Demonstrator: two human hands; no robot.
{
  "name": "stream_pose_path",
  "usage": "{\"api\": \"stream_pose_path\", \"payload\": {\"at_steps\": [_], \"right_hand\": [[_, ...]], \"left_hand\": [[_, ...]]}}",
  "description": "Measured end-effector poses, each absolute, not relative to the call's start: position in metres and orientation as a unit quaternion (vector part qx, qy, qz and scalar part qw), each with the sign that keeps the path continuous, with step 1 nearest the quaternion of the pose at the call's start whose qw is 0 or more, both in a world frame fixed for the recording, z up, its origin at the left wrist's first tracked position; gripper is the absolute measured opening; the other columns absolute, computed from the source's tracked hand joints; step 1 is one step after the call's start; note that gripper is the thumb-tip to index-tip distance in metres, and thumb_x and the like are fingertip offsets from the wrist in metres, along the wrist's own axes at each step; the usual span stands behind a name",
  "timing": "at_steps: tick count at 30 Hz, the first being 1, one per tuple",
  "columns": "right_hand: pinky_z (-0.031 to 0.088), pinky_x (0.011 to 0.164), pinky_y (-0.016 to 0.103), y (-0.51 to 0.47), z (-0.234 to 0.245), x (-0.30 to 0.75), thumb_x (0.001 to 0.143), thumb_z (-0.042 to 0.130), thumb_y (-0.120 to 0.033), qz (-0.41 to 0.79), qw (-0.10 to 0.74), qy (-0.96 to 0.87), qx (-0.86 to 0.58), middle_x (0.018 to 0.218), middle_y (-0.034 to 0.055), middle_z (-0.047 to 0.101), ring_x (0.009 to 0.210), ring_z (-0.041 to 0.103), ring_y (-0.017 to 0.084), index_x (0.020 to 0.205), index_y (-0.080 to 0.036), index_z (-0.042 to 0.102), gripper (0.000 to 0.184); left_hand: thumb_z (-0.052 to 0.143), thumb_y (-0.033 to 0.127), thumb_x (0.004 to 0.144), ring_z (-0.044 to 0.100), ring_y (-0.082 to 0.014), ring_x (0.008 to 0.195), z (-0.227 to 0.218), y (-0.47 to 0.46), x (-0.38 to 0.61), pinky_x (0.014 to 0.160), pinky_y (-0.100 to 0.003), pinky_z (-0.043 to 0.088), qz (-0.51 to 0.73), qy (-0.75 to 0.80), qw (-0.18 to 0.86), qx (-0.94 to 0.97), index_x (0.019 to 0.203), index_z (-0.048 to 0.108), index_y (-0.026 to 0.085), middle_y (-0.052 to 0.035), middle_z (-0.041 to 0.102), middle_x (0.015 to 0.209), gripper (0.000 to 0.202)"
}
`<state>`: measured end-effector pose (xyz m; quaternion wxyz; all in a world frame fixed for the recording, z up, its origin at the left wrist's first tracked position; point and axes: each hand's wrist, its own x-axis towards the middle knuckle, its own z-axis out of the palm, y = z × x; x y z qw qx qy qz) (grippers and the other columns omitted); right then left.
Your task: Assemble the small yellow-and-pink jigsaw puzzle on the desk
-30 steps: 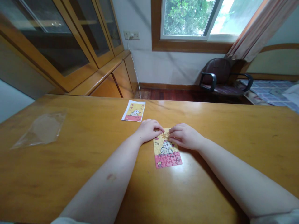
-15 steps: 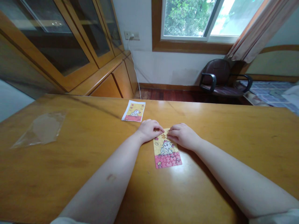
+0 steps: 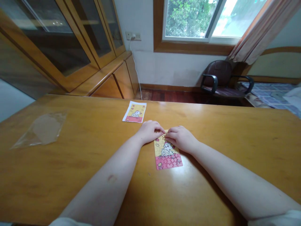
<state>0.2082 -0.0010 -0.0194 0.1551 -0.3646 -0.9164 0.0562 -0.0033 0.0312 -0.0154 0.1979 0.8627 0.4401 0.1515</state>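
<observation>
A small jigsaw puzzle (image 3: 168, 160) lies on the wooden table, with a white cartoon animal on a yellow upper part and a pink lower part. My left hand (image 3: 150, 131) rests at its upper left edge, its bent fingers closed against the puzzle's border. Over the upper yellow area, the fingers of my right hand (image 3: 180, 137) are pinched together and point down. They cover most of a small gap among the pieces; whatever is between the fingertips is hidden. Beyond my left hand lies a white-bordered picture card (image 3: 135, 112) with a matching design.
A clear plastic bag (image 3: 43, 129) lies flat on the left of the table (image 3: 94, 201). Behind the table's far edge are a glass-door wooden cabinet (image 3: 108, 77), a white cable (image 3: 134, 62) and a dark armchair (image 3: 219, 78). A window is above.
My right hand has shifted left and slightly down, so its fingertips now cover most of the star-shaped gap that showed before. My left hand stays in place.
</observation>
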Motion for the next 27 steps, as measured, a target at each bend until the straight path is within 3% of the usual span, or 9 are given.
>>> {"api": "stream_pose_path", "payload": {"at_steps": [27], "right_hand": [[0.036,0.071,0.030,-0.0066,-0.0130,0.2080,0.091,0.052,-0.031,0.085,0.153,-0.925,-0.336,0.086,0.0053,0.066,0.071,0.055,0.014,0.095,-0.021,0.074,0.024]], "left_hand": [[0.061,0.035,0.082,0.059,-0.0188,0.088,-0.0129,0.0306,-0.0016,0.083,-0.033,0.043,0.145,0.444,0.204,0.861,0.088,0.077,0.032,0.0006,0.071,0.091,0.017]]}}
